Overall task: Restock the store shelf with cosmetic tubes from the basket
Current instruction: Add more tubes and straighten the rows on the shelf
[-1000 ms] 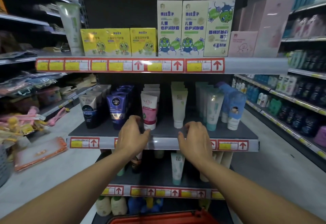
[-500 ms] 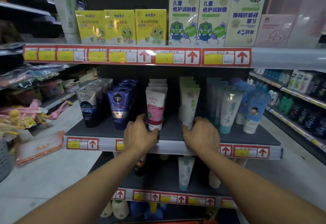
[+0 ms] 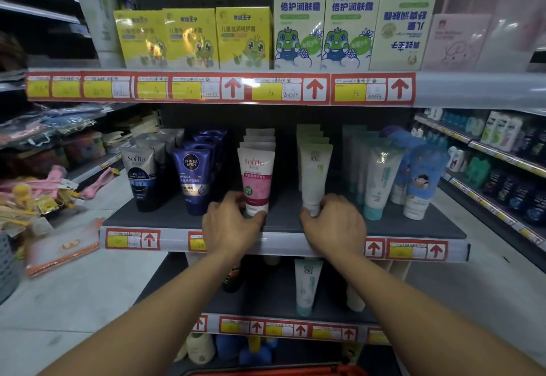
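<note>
Now both hands [image 3: 283, 224] grip front tubes [image 3: 256, 182] near the shelf edge [image 3: 283, 241].

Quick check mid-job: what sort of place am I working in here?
Almost certainly a shop's skincare aisle: tiered grey metal shelves edged with red-and-yellow price labels, rows of upright cosmetic tubes such as the pink-and-white Softto tube, and more stocked shelving alongside.

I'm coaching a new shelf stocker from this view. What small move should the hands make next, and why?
Probably draw both front tubes forward to the shelf lip. The left hand curls round the base of the pink Softto tube, the right hand round the white tube, and both stand slightly back from the edge.
</note>
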Tool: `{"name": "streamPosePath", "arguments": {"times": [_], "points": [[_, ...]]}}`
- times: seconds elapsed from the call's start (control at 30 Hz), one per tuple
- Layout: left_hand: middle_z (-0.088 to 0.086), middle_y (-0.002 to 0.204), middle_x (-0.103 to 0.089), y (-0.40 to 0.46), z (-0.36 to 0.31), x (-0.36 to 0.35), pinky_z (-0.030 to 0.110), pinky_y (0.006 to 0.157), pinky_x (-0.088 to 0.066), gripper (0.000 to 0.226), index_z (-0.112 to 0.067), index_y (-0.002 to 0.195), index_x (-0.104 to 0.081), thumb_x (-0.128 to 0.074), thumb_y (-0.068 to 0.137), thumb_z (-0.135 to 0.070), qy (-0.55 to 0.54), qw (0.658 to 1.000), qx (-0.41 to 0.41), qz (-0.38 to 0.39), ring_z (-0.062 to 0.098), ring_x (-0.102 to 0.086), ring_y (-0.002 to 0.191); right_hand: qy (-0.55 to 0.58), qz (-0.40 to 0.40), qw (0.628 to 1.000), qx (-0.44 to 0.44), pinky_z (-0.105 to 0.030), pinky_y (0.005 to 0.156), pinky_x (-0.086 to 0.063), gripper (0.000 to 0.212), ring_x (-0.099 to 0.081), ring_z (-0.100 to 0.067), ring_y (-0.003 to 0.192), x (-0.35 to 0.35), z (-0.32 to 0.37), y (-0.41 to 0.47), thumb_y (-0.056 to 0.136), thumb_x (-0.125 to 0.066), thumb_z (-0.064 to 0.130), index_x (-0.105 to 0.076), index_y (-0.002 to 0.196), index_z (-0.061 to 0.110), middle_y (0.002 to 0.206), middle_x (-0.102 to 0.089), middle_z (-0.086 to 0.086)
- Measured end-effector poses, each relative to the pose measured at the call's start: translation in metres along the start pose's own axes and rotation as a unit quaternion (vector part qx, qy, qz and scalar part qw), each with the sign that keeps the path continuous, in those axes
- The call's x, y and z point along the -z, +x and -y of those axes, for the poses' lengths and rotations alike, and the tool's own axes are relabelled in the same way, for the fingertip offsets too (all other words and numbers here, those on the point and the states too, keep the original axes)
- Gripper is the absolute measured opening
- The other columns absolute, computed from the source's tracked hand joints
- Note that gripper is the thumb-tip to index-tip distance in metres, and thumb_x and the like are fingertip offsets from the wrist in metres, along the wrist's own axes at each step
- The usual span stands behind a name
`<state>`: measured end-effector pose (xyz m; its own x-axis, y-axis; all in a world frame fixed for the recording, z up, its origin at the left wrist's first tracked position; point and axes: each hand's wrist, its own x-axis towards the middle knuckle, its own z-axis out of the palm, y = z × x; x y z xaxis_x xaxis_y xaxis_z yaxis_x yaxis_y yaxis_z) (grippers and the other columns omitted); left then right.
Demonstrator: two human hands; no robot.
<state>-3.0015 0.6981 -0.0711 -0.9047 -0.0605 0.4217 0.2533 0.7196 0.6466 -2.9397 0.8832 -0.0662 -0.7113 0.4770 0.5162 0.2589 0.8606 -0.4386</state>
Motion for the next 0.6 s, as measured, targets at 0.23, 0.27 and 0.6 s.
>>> {"name": "streamPosePath", "arguments": {"times": [0.23,0.27,0.6], "points": [[-0.012,0.107,-0.075,-0.0034,-0.0023,0.0003,0.04,0.092,-0.046,0.053,-0.028,0.118,-0.066,-0.083,0.076,-0.056,-0.019,1.0,0.006,-0.018,0.021,-0.057,0.112,-0.005,-0.013,1.0,0.003,-0.036,0.068,-0.051,0.041,-0.063,-0.027,0.085,-0.0032,-0.0029,-0.0008,0.086,-0.062,0.053,-0.066,0.095,0.014,0.093,-0.065,-0.007],[-0.013,0.106,-0.075,-0.0033,-0.0025,0.0005,0.04,0.092,-0.046,0.053,-0.029,0.117,-0.066,-0.083,0.076,-0.057,-0.02,1.0,0.008,-0.019,0.02,-0.057,0.112,-0.006,-0.015,1.0,0.004,-0.036,0.068,-0.051,0.041,-0.063,-0.027,0.085,-0.0037,-0.003,-0.0008,0.086,-0.062,0.053,-0.066,0.095,0.014,0.093,-0.065,-0.007],[-0.011,0.108,-0.074,-0.0028,-0.0014,-0.0009,0.04,0.093,-0.046,0.059,-0.031,0.118,-0.067,-0.08,0.074,-0.067,-0.017,1.0,0.003,-0.02,0.021,-0.058,0.113,-0.006,-0.018,1.0,0.006,-0.036,0.068,-0.052,0.041,-0.063,-0.027,0.084,-0.0043,-0.0029,-0.0008,0.087,-0.062,0.054,-0.066,0.095,0.014,0.093,-0.065,-0.006]]}}
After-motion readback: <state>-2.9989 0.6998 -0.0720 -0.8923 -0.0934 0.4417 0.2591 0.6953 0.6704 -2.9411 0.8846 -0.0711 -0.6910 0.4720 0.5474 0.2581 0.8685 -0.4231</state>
